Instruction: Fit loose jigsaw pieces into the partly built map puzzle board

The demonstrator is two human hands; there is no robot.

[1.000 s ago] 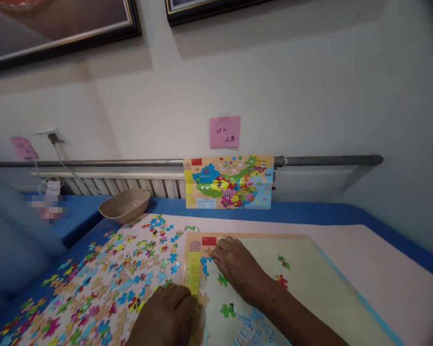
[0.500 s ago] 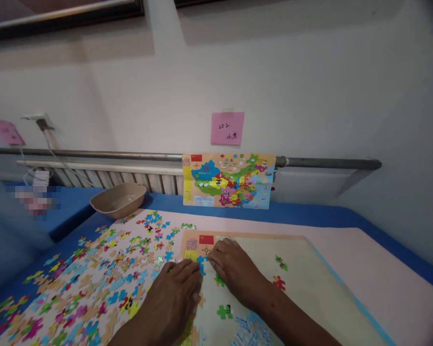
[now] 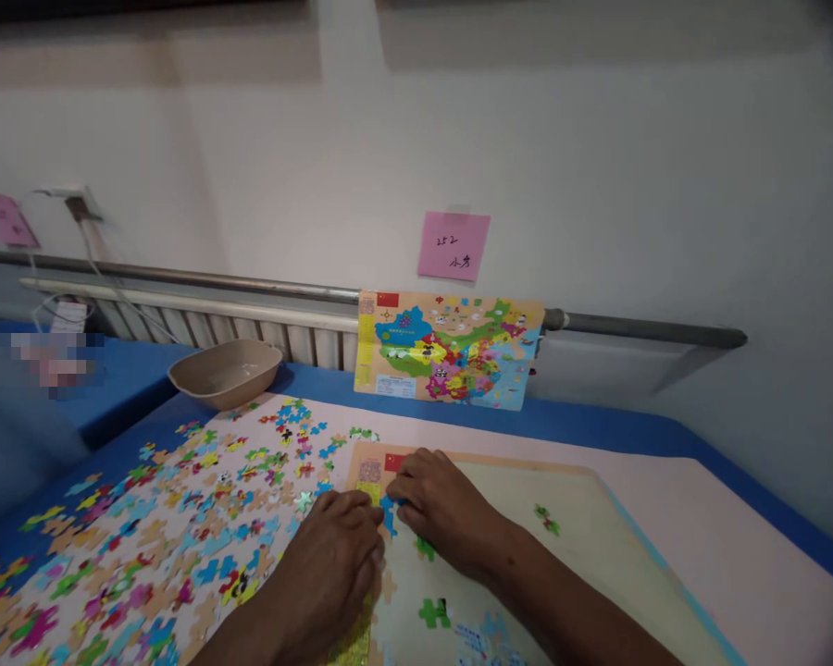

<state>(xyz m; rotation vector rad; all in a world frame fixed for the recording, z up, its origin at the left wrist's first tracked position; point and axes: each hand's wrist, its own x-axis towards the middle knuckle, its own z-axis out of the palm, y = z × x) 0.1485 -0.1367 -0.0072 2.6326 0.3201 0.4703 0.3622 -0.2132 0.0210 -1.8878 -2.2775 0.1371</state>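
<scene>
A partly filled jigsaw puzzle board (image 3: 528, 481) lies before me, with yellow, orange and flag pieces along its left and top borders. My right hand (image 3: 448, 504) is bent over its upper left corner, fingers pinched down at a blue puzzle piece (image 3: 388, 514). My left hand (image 3: 340, 555) rests across the left border, fingers curled and pressed together close to that blue piece. Whatever lies beneath the left fingers is hidden. Loose on the board are a green piece (image 3: 433, 612), another green piece (image 3: 547, 520) and a pale blue cluster (image 3: 486, 638).
Many loose puzzle pieces (image 3: 139, 555) spread over the left side of the blue table (image 3: 631, 421). A beige bowl (image 3: 226, 375) stands behind them. A printed map (image 3: 451, 351) leans against the wall rail, below a pink note (image 3: 453, 246). A blurred person's sleeve (image 3: 14, 416) shows at far left.
My right hand has shifted slightly left, and its fingers now reach the blue piece near the left border. My left hand stays nearly in place. The view has tilted a little.
</scene>
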